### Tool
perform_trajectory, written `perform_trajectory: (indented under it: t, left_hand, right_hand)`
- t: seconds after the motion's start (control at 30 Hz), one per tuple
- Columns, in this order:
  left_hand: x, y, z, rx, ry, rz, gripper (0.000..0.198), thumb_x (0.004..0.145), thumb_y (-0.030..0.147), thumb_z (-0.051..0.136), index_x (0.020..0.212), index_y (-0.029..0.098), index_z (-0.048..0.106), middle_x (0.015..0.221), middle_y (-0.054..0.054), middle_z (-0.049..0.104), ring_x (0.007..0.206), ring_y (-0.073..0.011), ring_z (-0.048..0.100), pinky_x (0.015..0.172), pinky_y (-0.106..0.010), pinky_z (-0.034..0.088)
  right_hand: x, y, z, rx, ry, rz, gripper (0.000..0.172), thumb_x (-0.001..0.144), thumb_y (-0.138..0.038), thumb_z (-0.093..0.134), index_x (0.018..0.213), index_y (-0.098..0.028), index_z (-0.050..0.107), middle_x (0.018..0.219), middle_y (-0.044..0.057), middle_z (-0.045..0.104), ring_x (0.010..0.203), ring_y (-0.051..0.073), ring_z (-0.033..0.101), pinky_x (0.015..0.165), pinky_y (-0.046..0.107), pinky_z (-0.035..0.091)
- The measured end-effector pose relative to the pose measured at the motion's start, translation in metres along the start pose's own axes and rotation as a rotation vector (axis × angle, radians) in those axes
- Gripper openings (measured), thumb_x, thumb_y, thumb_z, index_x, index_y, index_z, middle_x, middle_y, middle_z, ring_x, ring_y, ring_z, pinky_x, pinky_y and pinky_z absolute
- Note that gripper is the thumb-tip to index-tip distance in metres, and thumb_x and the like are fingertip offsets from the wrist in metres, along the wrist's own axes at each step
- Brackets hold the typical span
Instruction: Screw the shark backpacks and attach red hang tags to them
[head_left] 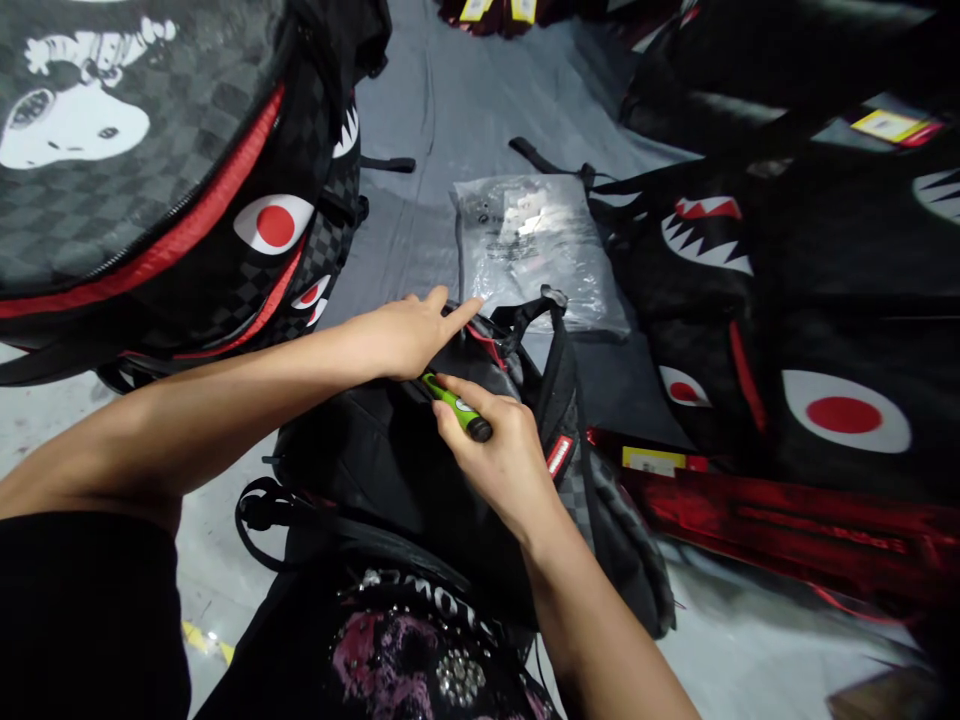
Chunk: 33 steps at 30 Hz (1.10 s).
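A black backpack [367, 450] with checkered sides and a small red label lies across the lap area, its straps and top handle toward the right. My right hand [499, 440] is closed around a green tool [457, 405] with a black end, which points to the upper left into the bag's surface. My left hand [420, 335] rests on the upper edge of the backpack, fingers apart and pointing right, beside the tool's tip. The tip itself is hidden by the left hand and dark fabric.
A clear plastic package [540, 250] lies on the grey cloth [480, 90] ahead. Shark-face bags [847, 370] stand at the right, above a shiny red item [787, 530]. A large checkered bag [202, 190] with a cartoon print fills the upper left.
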<state>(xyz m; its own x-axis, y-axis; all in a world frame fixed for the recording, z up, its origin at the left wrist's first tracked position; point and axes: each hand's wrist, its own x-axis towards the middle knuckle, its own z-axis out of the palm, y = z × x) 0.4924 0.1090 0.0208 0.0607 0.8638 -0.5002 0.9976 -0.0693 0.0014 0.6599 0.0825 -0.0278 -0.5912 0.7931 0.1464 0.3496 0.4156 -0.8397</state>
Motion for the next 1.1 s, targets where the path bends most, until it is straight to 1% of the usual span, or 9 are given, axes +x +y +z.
perform_trajectory:
  t: [0.47, 0.53, 0.63, 0.73, 0.8, 0.87, 0.93, 1.0, 1.1]
  left_hand:
    - [-0.003, 0.001, -0.003, 0.033, 0.038, 0.008, 0.091, 0.083, 0.018, 0.054, 0.153, 0.031, -0.003, 0.152, -0.018, 0.023, 0.117, -0.0325, 0.053, 0.092, -0.039, 0.046]
    - [-0.004, 0.002, -0.005, 0.051, 0.026, -0.006, 0.092, 0.082, 0.017, 0.054, 0.153, 0.029, -0.003, 0.152, -0.019, 0.023, 0.117, -0.0329, 0.053, 0.090, -0.039, 0.047]
    - [-0.008, 0.002, -0.004, 0.057, 0.046, 0.006, 0.094, 0.080, 0.018, 0.055, 0.154, 0.028, -0.003, 0.153, -0.019, 0.023, 0.119, -0.0330, 0.052, 0.090, -0.038, 0.048]
    - [-0.019, 0.001, 0.001, 0.053, 0.116, 0.025, 0.089, 0.082, 0.013, 0.049, 0.154, 0.028, -0.001, 0.153, -0.018, 0.024, 0.117, -0.0309, 0.054, 0.089, -0.037, 0.049]
    - [-0.029, 0.001, 0.006, 0.055, 0.174, 0.023, 0.089, 0.081, 0.009, 0.047, 0.154, 0.028, -0.001, 0.154, -0.017, 0.024, 0.118, -0.0305, 0.054, 0.088, -0.036, 0.049]
    - [-0.038, -0.001, 0.006, 0.049, 0.209, 0.009, 0.089, 0.081, 0.009, 0.047, 0.154, 0.028, 0.000, 0.155, -0.016, 0.024, 0.121, -0.0305, 0.053, 0.089, -0.037, 0.049]
    - [-0.042, -0.006, -0.002, 0.000, 0.173, 0.010, 0.088, 0.082, 0.017, 0.051, 0.154, 0.031, 0.002, 0.157, -0.013, 0.022, 0.125, -0.0301, 0.051, 0.093, -0.038, 0.048]
    - [-0.037, -0.012, -0.021, -0.095, 0.070, 0.056, 0.080, 0.085, 0.033, 0.055, 0.153, 0.033, 0.012, 0.157, -0.009, 0.026, 0.129, -0.0281, 0.049, 0.100, -0.037, 0.045]
    - [-0.005, -0.018, -0.062, -0.168, 0.023, 0.044, 0.062, 0.090, 0.056, 0.043, 0.145, 0.029, 0.037, 0.147, -0.008, 0.046, 0.129, -0.0253, 0.050, 0.105, -0.035, 0.040]
  right_hand:
    - [0.002, 0.001, 0.004, 0.013, 0.022, 0.010, 0.027, 0.086, -0.024, 0.058, 0.110, -0.021, 0.071, 0.105, 0.004, 0.073, 0.090, 0.019, 0.071, 0.086, 0.031, 0.054]
    - [0.004, -0.002, 0.001, 0.031, -0.038, 0.032, 0.026, 0.086, -0.022, 0.058, 0.108, -0.021, 0.071, 0.104, 0.003, 0.074, 0.088, 0.018, 0.071, 0.085, 0.030, 0.054]
    - [0.004, -0.012, -0.021, 0.100, -0.110, 0.038, 0.020, 0.087, -0.023, 0.057, 0.100, -0.021, 0.072, 0.097, 0.001, 0.075, 0.087, 0.017, 0.071, 0.083, 0.028, 0.055]
    - [0.003, -0.016, -0.064, 0.101, 0.157, -0.093, 0.019, 0.088, -0.020, 0.052, 0.094, -0.020, 0.070, 0.109, 0.004, 0.071, 0.103, 0.019, 0.067, 0.094, 0.032, 0.051]
    - [0.005, 0.000, -0.094, 0.009, 0.436, -0.145, 0.023, 0.087, -0.015, 0.047, 0.094, -0.020, 0.068, 0.112, 0.006, 0.070, 0.106, 0.020, 0.065, 0.096, 0.034, 0.050]
    - [0.015, 0.033, -0.114, -0.158, 0.544, -0.100, 0.027, 0.084, -0.010, 0.044, 0.094, -0.019, 0.068, 0.101, 0.008, 0.071, 0.096, 0.020, 0.067, 0.090, 0.032, 0.051]
    - [0.033, 0.078, -0.120, -0.373, 0.325, -0.006, 0.028, 0.077, -0.006, 0.050, 0.092, -0.016, 0.070, 0.094, 0.009, 0.073, 0.087, 0.021, 0.068, 0.082, 0.030, 0.052]
    - [0.056, 0.123, -0.115, -0.540, 0.066, -0.003, 0.039, 0.069, -0.001, 0.054, 0.102, -0.014, 0.068, 0.105, 0.010, 0.072, 0.096, 0.021, 0.067, 0.085, 0.030, 0.051]
    - [0.091, 0.167, -0.096, -0.730, -0.098, -0.066, 0.049, 0.066, -0.002, 0.060, 0.114, -0.014, 0.063, 0.124, 0.013, 0.064, 0.112, 0.022, 0.059, 0.088, 0.029, 0.047]
